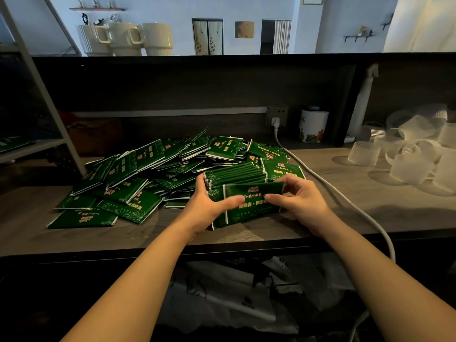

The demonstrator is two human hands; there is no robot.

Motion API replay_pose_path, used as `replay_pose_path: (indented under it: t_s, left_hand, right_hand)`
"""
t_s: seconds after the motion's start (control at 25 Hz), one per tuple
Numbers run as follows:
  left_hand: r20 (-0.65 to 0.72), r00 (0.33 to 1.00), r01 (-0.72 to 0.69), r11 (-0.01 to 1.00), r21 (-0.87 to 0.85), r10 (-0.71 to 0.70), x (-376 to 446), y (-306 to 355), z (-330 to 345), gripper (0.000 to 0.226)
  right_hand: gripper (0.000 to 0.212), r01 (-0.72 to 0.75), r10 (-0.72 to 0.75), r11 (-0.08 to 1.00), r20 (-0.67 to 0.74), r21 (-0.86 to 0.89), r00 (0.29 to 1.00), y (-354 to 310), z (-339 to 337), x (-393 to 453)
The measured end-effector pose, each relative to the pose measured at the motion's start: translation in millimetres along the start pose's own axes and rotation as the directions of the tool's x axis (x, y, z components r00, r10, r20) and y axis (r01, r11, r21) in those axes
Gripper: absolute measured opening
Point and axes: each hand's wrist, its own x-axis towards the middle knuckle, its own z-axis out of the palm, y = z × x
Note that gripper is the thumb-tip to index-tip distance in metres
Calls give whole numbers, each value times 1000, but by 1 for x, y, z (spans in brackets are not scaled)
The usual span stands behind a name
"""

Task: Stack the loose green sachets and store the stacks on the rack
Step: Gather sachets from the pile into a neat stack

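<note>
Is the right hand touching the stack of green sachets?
Touching. The head view shows the right hand with thumb pressed on the stack of green sachets.

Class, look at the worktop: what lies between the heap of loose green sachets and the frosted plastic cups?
In the head view, a white power cable runs across bare wooden worktop between the heap of loose green sachets and the frosted plastic cups.

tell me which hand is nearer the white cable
Right. The right hand grips the sachet stack beside the white cable; the left hand holds the stack's far side.
</note>
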Motion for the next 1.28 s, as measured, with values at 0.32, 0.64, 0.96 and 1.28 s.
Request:
replay_pose_path:
  t_s: [0.32, 0.64, 0.96, 1.28]
  left_hand:
    - [2, 997, -79, 996, -32, 79, 4, -8, -2, 104]
    - [72, 994, -79, 997, -1, 79, 0, -3, 0, 115]
    - [-46, 997, -69, 996, -59, 66, 3, -5, 1, 105]
    - [-103, 993, -54, 998, -26, 51, 9, -9, 0, 124]
  right_hand:
    - [106, -72, 88, 991, 153, -111, 984, -1, 16, 11]
    - [102, -86, 106, 993, 270, -87, 957, 0, 17, 17]
    - [58, -21, 12, 989, -64, -143, 998, -7, 14, 18]
    - [64, -433, 237, 678, -381, -594, 894, 21, -27, 53]
